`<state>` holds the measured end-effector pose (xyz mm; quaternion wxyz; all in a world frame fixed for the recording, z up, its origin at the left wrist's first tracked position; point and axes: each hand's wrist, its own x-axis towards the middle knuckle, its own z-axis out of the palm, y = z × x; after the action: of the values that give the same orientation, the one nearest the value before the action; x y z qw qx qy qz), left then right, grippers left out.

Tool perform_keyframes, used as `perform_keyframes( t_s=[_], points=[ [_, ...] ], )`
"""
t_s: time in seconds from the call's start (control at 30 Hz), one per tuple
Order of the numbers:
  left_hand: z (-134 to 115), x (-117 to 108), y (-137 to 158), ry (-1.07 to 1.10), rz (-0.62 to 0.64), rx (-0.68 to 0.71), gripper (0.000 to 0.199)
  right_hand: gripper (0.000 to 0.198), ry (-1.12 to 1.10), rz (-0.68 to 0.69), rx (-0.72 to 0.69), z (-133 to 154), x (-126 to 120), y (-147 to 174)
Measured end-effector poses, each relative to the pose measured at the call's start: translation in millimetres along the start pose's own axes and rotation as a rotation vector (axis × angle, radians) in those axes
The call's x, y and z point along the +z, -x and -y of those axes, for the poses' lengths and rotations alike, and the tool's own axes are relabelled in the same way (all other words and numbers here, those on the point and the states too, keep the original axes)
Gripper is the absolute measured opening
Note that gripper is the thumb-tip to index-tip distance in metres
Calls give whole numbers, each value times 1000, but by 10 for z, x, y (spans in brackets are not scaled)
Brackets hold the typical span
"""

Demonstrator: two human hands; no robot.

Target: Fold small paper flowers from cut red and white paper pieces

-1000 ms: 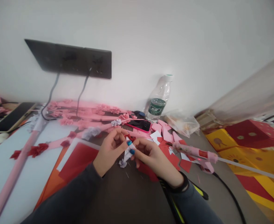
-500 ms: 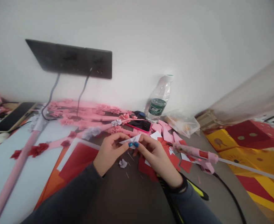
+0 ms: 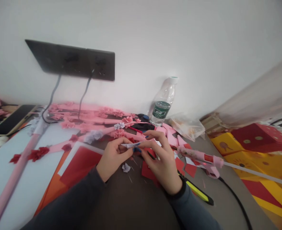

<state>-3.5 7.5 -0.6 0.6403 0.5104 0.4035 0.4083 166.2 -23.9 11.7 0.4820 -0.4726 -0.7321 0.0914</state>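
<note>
A small folded piece of white paper (image 3: pixel 129 145) is held over the table between my two hands, seen nearly edge-on. My left hand (image 3: pixel 112 157) is closed, pinching its left end between thumb and fingers. My right hand (image 3: pixel 160 159) pinches the right end with thumb and index finger, its other fingers raised and spread. Just below the hands, a white paper flower (image 3: pixel 126 167) rests on the table. Red paper squares (image 3: pixel 147 170) lie under my right hand. Beyond them are pink paper pieces (image 3: pixel 171 137).
A pink glue gun (image 3: pixel 198 156) with a cable lies right, near a black-and-yellow cutter (image 3: pixel 197 191). A water bottle (image 3: pixel 163 102) stands by the wall. Pink sticks with paper flowers (image 3: pixel 95 119) spread behind. Red sheets (image 3: pixel 81 166) lie left; yellow boxes (image 3: pixel 248 159) stand right.
The white paper has tipped from showing its folded face to nearly edge-on. My right hand has turned and lifted its outer fingers, uncovering more of the cutter.
</note>
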Motion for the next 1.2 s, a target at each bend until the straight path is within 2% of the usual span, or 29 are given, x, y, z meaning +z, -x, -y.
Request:
perform_keyframes(
  t_s=[0.1, 0.27, 0.47, 0.63, 0.8, 0.93, 1.03, 1.1, 1.2],
  points=[
    [-25, 17, 11, -46, 10, -6, 12, 12, 3, 52, 51, -28, 21, 6],
    [-16, 37, 5, -24, 30, -27, 11, 16, -133, 155, 121, -47, 26, -21],
    [-24, 22, 18, -14, 71, -70, 14, 18, -156, 142, 138, -59, 5, -44],
    [-18, 3, 16, 18, 80, -81, 20, 16, -113, 154, 14, -101, -22, -42],
    [-12, 30, -10, 187, 97, -173, 32, 14, 11, 210, -162, -151, -94, -66],
    [-12, 26, -19, 246, 111, -191, 39, 14, 35, 236, -201, -193, -141, -90],
    [3, 1, -21, 258, 96, -167, 35, 14, 32, 244, -212, -199, -159, -101],
    [13, -14, -22, 252, 87, -154, 31, 14, -18, 235, -181, -178, -156, -103],
    [9, -22, -20, 227, 61, -132, 29, 13, -181, 156, -16, -130, -123, -94]
  ],
)
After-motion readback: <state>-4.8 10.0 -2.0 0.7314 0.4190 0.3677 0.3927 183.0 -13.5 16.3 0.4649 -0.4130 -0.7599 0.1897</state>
